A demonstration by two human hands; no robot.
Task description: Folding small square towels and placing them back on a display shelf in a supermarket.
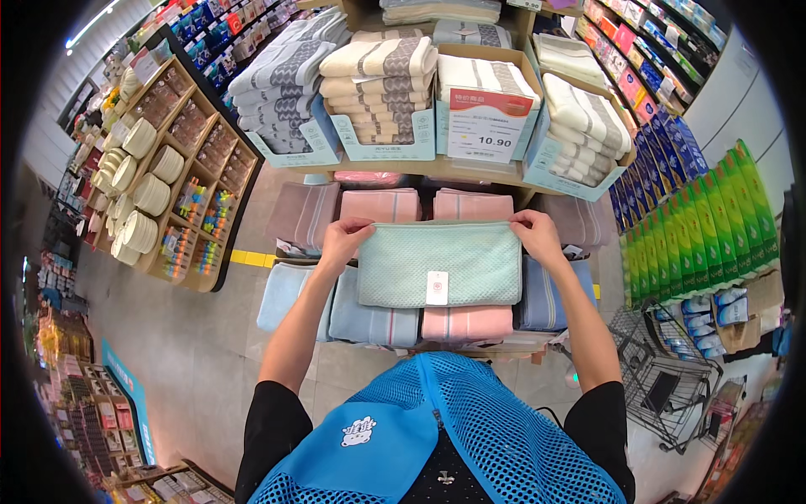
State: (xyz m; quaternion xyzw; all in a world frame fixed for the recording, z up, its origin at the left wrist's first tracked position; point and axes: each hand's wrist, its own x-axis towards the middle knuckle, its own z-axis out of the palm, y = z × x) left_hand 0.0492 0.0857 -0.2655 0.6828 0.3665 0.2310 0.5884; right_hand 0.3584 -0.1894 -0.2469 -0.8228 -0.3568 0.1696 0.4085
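Note:
A mint-green towel, folded into a rectangle with a waffle-like texture, is held up between my two hands. My left hand pinches its upper left corner, and my right hand pinches the upper right one. A white tag hangs at the towel's lower middle. Behind and below it lie folded towels in rows: a light blue towel, a grey-blue towel, a pink towel and a dark blue towel. The green towel partly covers several of them.
On the wooden shelf above, cardboard display boxes hold stacked towels, with a price sign in front. A slanted rack of bowls stands left. Green packages and a wire shopping cart are at the right.

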